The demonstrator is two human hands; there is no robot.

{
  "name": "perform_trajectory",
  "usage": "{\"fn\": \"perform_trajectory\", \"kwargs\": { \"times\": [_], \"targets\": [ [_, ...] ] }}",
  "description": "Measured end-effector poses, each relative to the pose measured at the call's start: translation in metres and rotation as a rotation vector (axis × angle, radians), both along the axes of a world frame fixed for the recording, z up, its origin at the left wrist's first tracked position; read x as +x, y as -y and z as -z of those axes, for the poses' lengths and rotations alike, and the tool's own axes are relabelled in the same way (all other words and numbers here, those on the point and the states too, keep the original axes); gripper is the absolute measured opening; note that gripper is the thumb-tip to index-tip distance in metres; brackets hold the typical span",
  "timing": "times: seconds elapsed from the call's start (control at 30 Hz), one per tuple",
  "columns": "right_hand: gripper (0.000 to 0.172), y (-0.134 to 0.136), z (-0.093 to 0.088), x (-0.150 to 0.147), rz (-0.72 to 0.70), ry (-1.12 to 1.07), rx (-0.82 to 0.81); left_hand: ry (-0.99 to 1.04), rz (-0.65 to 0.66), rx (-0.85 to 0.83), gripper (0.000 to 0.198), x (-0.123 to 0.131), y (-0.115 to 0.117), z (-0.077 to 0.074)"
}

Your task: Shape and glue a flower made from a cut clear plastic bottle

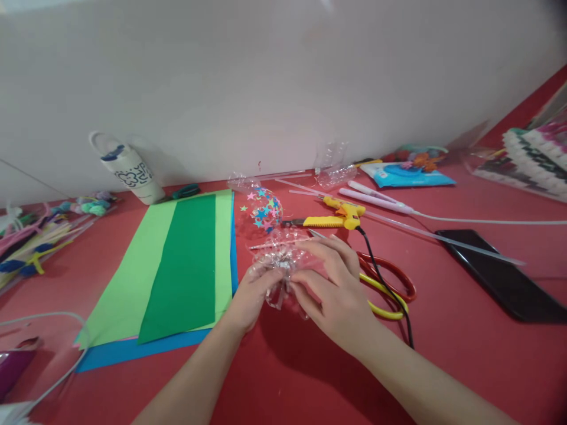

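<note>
A crinkled clear plastic bundle (283, 239) is held between both hands above the red table (283, 378). My left hand (251, 295) grips its left side, thumb near a small silvery patch at the centre. My right hand (334, 283) pinches it from the right with thumb and index finger. Just behind stands a clear ball with coloured stars (267, 209). A yellow glue gun (343, 211) and a yellow-handled cutter (325, 221) lie behind my right hand, and scissors with red and yellow handles (390, 295) are partly hidden by it.
Green and blue sheets (188, 265) lie on the left, with a white bottle (135, 177) behind them. At the right are a black phone (500, 274), a lilac flat iron (376, 199), a blue packet (405, 176) and clear glue sticks. Craft pieces (39, 242) sit far left.
</note>
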State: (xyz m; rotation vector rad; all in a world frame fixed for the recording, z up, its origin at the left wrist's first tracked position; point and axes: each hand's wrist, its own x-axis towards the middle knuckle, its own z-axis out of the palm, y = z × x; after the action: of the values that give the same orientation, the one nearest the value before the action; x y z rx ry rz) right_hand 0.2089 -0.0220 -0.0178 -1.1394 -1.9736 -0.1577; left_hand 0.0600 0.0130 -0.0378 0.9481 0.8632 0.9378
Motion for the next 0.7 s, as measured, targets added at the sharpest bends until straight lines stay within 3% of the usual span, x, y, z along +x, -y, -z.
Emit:
{"fn": "perform_trajectory", "kwargs": {
  "times": [0.3, 0.43, 0.57, 0.7],
  "targets": [
    [0.009, 0.002, 0.002, 0.001, -0.040, 0.037, 0.044, 0.004, 0.032, -0.022, 0.008, 0.002, 0.000, -0.003],
    [0.011, 0.006, -0.007, 0.009, -0.060, -0.147, 0.031, -0.059, -0.020, -0.035, 0.016, -0.001, -0.002, -0.003],
    [0.014, -0.003, -0.012, 0.022, 0.054, -0.353, -0.115, -0.078, 0.008, -0.027, 0.031, -0.005, -0.003, -0.002],
    [0.014, -0.015, -0.012, 0.028, -0.048, -0.298, -0.293, -0.090, 0.044, -0.010, 0.033, -0.007, -0.001, -0.006]
  ]
}}
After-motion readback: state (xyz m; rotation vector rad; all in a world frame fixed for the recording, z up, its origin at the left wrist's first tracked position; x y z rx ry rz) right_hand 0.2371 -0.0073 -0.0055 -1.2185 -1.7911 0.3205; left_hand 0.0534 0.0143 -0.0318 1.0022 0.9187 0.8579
